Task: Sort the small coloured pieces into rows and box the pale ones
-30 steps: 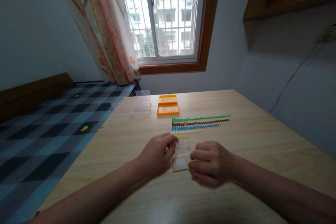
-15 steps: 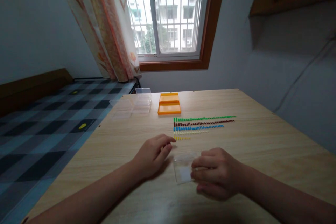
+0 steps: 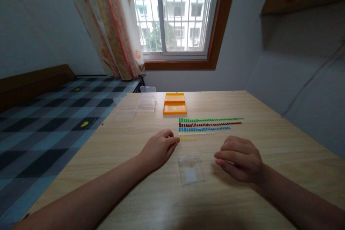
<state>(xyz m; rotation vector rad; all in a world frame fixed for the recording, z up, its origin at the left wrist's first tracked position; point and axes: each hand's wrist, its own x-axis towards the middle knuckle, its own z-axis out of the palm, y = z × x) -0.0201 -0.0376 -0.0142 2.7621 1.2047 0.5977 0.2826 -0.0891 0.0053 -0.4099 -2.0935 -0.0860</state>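
Off to the right, the bare right hand (image 3: 241,159) has left the clear, square plastic case (image 3: 185,169). Leftmost, the bare left hand (image 3: 159,148), fingertips nearly together, is at the left end of the row of tiny yellow pieces (image 3: 184,139); whether it grips one, I can't tell. The case lies nearer, between both; rightmost, that right hand curls loosely, its grasp hidden.

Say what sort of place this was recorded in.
Probably a bedroom in a home: a bed with a checked cover stands at the left, a flowered curtain hangs beside a barred window, and a wood-grained table fills the foreground.
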